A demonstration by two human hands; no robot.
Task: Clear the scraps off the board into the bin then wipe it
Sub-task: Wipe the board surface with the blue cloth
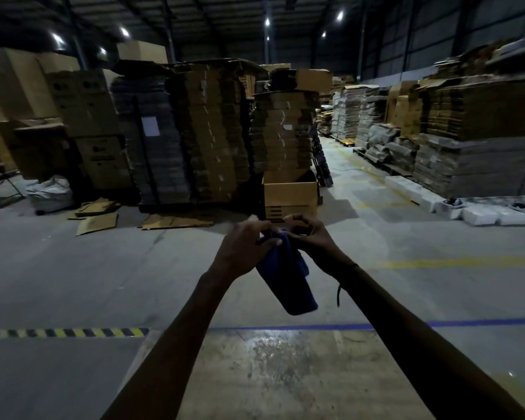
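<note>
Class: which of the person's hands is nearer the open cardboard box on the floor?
Right. The right hand sits just below the open cardboard box in the picture; the left hand is lower and further left.

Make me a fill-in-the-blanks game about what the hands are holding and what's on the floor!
1. Both hands hold a dark ____ cloth.
2. The left hand and right hand grip the cloth's ____ end.
3. The open brown cardboard box stands on the ____.
4. The floor's striped tape is black and ____.

Missing words: blue; top; floor; yellow
</note>
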